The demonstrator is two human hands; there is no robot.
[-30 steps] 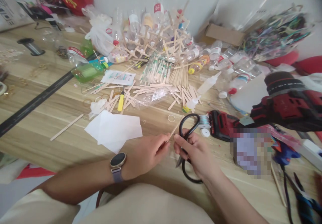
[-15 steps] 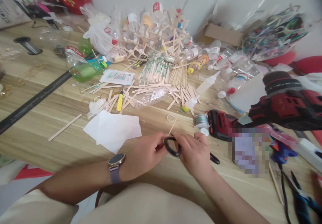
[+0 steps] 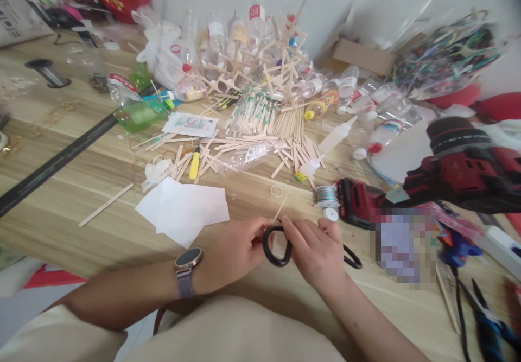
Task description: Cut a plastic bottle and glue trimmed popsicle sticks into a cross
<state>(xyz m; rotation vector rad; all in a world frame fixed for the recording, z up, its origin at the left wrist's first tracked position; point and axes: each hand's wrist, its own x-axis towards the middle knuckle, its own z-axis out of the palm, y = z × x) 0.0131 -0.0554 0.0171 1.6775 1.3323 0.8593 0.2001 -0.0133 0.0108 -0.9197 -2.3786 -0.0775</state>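
Note:
My left hand (image 3: 238, 251), with a watch on its wrist, is closed in a pinch on a thin wooden stick (image 3: 280, 207) that points up and away. My right hand (image 3: 317, 248) is wrapped round black-handled scissors (image 3: 278, 261); one handle loop shows between the hands and the other sticks out at the right. The scissors' blades are mostly hidden by my fingers, close to the stick. A small white ring (image 3: 276, 191) lies just beyond the stick.
White paper sheets (image 3: 181, 210) lie left of my hands. At the right are a wire spool (image 3: 326, 195), a red drill (image 3: 459, 172) and pliers (image 3: 488, 313). Craft sticks (image 3: 236, 145), a yellow screwdriver (image 3: 194, 164), a glue bottle (image 3: 336, 135) and plastic bottles spread behind.
The scissors' handles have tilted and moved slightly down and to the right. The right hand has shifted slightly right, while the left hand has barely moved.

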